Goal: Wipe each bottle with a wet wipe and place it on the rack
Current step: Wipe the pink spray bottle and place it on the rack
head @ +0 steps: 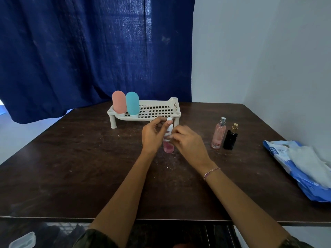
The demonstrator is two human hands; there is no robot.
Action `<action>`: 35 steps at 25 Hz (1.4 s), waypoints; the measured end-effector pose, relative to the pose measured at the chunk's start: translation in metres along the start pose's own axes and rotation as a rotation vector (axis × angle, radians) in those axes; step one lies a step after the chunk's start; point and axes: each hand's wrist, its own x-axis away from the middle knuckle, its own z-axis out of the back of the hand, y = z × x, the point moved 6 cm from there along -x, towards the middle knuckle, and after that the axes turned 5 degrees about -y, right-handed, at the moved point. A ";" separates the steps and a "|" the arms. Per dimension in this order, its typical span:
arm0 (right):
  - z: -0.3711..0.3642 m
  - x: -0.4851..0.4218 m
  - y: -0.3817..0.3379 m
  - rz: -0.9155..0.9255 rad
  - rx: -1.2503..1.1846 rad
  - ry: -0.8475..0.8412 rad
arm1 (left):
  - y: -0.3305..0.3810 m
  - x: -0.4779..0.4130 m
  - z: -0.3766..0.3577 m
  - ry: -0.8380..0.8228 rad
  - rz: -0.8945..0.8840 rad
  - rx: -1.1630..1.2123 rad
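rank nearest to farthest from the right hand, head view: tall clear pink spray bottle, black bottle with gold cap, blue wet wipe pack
1. Tall clear pink spray bottle, right of the right hand.
2. Black bottle with gold cap, beside it, farther right.
3. Blue wet wipe pack, far right.

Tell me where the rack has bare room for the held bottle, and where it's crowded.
Room for the small bottle: the rack grid, bare from the teal bottle to its right wall. Crowded: its left end, where the pink bottle stands beside the teal one.
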 end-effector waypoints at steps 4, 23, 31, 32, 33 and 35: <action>-0.027 0.012 -0.001 0.054 0.009 -0.193 | 0.000 -0.001 0.004 0.024 -0.002 -0.066; -0.007 -0.008 0.006 0.025 -0.172 -0.177 | -0.008 -0.003 0.005 0.019 0.053 0.027; -0.002 -0.018 0.017 -0.045 -0.266 0.040 | -0.001 -0.002 0.006 -0.008 -0.026 0.087; -0.007 -0.014 0.014 -0.027 -0.259 0.008 | 0.000 -0.002 0.007 0.000 -0.024 0.113; -0.011 -0.009 0.012 -0.011 -0.246 -0.027 | -0.001 -0.002 0.008 0.008 -0.017 0.130; -0.018 -0.002 0.008 0.006 -0.225 -0.095 | 0.000 -0.002 0.009 0.017 -0.008 0.160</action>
